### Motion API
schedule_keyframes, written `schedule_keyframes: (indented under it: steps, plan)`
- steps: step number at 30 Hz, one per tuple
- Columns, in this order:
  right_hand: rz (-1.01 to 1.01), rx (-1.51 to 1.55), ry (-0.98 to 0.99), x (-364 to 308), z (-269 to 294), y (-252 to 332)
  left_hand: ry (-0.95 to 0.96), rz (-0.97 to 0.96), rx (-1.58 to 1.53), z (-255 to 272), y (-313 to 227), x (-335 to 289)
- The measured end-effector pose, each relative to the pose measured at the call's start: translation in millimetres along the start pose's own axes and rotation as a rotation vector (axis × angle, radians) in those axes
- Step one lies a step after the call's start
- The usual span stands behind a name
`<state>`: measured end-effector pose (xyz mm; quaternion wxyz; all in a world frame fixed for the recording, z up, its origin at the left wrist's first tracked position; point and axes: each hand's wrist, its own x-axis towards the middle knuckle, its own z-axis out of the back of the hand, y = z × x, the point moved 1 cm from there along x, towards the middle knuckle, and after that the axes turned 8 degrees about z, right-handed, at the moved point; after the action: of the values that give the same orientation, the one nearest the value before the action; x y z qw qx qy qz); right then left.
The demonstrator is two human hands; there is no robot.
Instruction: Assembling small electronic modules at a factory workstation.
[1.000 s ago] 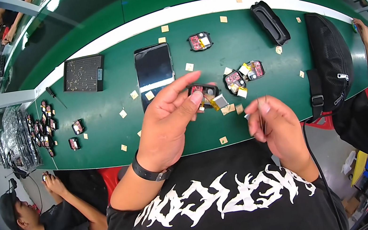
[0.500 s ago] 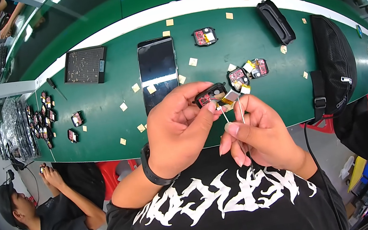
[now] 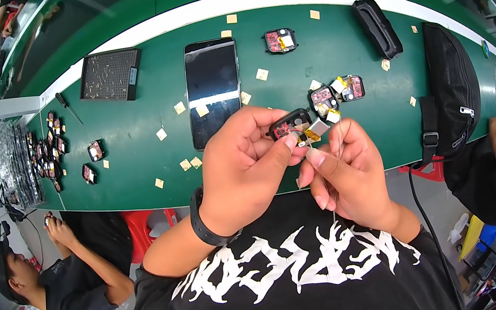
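Observation:
My left hand (image 3: 241, 172) is closed around an open smartwatch case (image 3: 287, 126), black with a red circuit board inside. Its thumb presses at the board's near edge. From the case's right side a small silver battery (image 3: 318, 127) with yellow tape sticks out. My right hand (image 3: 352, 168) pinches thin metal tweezers (image 3: 340, 133) between thumb and fingers. One prong points to the case beside my left thumb; whether the tips grip anything is too small to tell. Just beyond lie two more open watch cases (image 3: 322, 97) with batteries hanging out.
A phone (image 3: 213, 89) lies beyond my left hand, a lone watch case (image 3: 280, 41) further back. Around are a black parts tray (image 3: 109, 73), a screwdriver (image 3: 68, 107), a black pouch (image 3: 377, 26), a waist bag (image 3: 452, 86) and piled watch cases (image 3: 48, 149). People sit at both sides.
My right hand has shifted slightly up and right, with the tweezers' prongs still spread. The watch case has moved a little right within my left hand's hold. The whole view has tilted slightly.

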<state>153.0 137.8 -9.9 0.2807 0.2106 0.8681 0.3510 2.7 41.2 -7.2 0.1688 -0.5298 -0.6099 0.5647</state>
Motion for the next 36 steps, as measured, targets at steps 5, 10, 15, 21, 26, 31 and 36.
schedule_keyframes:
  steps: [5,10,15,21,26,31,36]
  plan:
    - [0.176,-0.241,0.008,-6,12,0,0.045,0.125,-0.135,4,-9,3]
    - [0.507,-0.336,0.013,-2,32,2,0.082,0.148,-0.095,3,-11,0]
    - [0.497,-0.685,0.044,6,12,13,0.089,0.090,-0.032,-3,-7,-4]
    - [0.367,-0.571,-0.067,0,1,16,0.054,0.020,0.103,-4,5,-4]
    - [0.313,-0.584,-0.096,-3,3,11,0.051,0.043,0.080,-6,10,-4]
    - [0.470,-0.687,-0.088,4,11,4,0.119,-0.059,0.120,-8,12,-5]
    - [0.458,-0.608,-0.060,6,16,4,0.149,-0.078,0.282,-2,12,-10]
